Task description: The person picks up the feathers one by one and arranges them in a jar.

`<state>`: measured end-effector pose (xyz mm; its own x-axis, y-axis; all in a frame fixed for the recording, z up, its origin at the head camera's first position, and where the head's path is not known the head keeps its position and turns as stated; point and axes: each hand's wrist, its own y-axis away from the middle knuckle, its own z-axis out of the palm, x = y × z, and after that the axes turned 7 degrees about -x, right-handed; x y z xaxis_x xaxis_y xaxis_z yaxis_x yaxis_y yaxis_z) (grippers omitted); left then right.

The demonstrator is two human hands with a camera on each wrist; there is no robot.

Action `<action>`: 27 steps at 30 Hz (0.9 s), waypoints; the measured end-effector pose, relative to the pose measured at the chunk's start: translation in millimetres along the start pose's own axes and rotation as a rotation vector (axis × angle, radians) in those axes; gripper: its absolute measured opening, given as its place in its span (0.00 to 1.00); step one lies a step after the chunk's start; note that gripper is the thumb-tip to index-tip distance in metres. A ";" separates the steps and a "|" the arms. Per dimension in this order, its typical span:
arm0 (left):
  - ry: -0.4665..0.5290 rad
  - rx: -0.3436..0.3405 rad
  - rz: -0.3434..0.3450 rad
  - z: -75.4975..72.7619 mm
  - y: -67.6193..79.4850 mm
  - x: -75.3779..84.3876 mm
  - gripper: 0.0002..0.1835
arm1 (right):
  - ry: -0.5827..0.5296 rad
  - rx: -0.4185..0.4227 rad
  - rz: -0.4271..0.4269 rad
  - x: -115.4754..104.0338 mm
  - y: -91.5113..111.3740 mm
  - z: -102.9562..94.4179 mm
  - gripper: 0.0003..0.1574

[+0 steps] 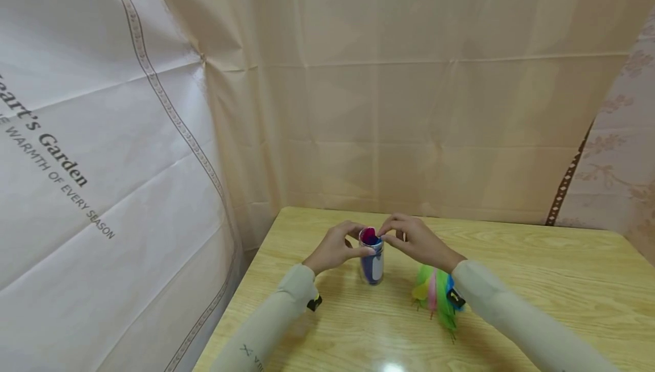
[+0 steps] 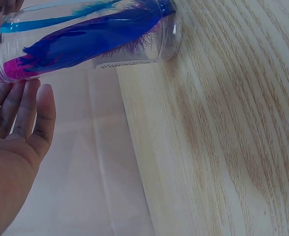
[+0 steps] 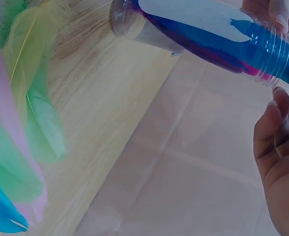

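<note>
One clear jar point(image 1: 372, 265) with left hand point(image 1: 332, 248) round its neck — one blue feather point(image 3: 287, 69) in right hand point(image 1: 418, 241).

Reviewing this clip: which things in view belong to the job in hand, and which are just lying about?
In the job:
Jar, held by the left hand
Blue feather at its mouth, pinched by the right hand
Feathers inside
Loose feathers, probably

Just around:
White printed cloth
Beige cloth behind
Table, merely the work surface
</note>
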<state>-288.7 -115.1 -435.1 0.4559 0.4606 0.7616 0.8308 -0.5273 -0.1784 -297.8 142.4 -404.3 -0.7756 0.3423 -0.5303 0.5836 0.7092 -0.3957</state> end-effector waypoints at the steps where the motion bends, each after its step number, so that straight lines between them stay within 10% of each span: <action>1: 0.000 0.000 -0.001 0.2 -0.3 0.2 0.28 | 0.004 0.000 0.002 0.2 0.5 -0.1 0.07; 27: 0.034 -0.006 -0.017 -0.4 -2.8 1.3 0.30 | 0.015 -0.010 0.174 32.5 56.7 -21.5 0.11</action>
<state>-290.6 -113.4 -433.3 0.4306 0.4453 0.7851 0.8363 -0.5240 -0.1614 -295.0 207.0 -427.8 -0.6665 0.4701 -0.5786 0.7071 0.6444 -0.2910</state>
